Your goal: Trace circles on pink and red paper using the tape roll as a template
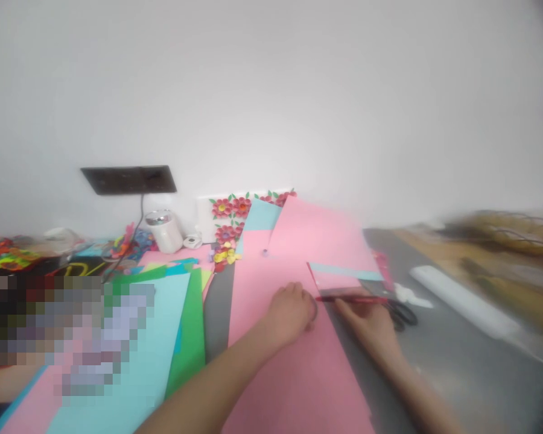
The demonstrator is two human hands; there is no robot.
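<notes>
A long pink paper sheet (262, 367) lies in front of me on the grey table. My left hand (293, 306) rests on it with curled fingers; a small dark curved edge shows beside the fingertips, too blurred to name. In my right hand (366, 316), just off the sheet's right edge, is a slim red pen (353, 298), held nearly level with its left end close to my left hand. Black-handled scissors (402, 314) lie right behind my right hand. Beyond both hands another pink sheet (321, 229) stands tilted up, with light blue paper (260, 216) beside it.
To the left lie light blue (163, 325) and green sheets (192, 337). Farther back stand a white canister (163, 232) and a panel of paper flowers (228, 211). A white power strip (461, 301) lies right. Another person's arm (9, 383) reaches in at lower left.
</notes>
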